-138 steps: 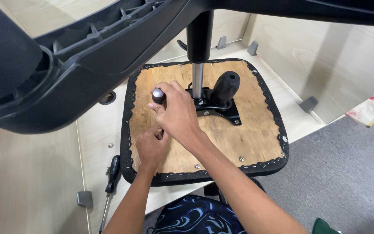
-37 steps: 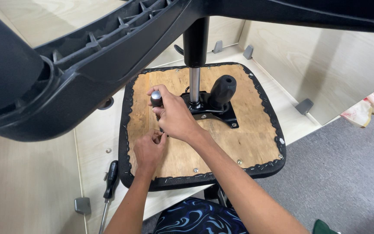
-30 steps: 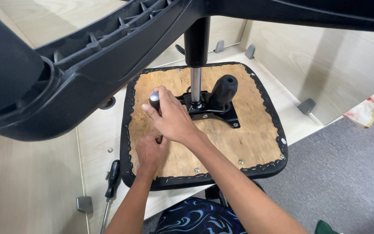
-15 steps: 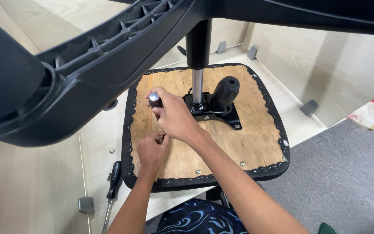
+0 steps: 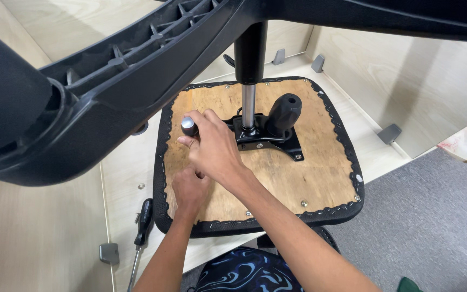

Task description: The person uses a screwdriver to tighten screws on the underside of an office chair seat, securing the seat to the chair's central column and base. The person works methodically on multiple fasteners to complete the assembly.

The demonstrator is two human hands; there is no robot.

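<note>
A black chair base (image 5: 109, 92) with ribbed arms fills the upper part of the view and hangs over the upturned seat (image 5: 309, 178), hiding much of the far left side. Its metal column (image 5: 248, 105) runs down into the black bracket (image 5: 266, 138) bolted at the middle of the seat's wooden underside, and a thick black knob (image 5: 283, 112) stands just right of the column. The seat rests on a pale wooden board (image 5: 120, 184). A black-handled screwdriver (image 5: 142, 221) lies on that board just beside the seat's left edge, near a small grey foot (image 5: 108, 252). Grey carpet (image 5: 433, 216) lies to the right.

The right hand (image 5: 214, 151) is wrapped tightly around a tool handle (image 5: 189, 125) with a rounded silver cap, held upright over the left part of the seat, beside the bracket. The left hand (image 5: 190, 189) sits just below it, fingers curled in against the wood; whether they pinch anything cannot be told.
</note>
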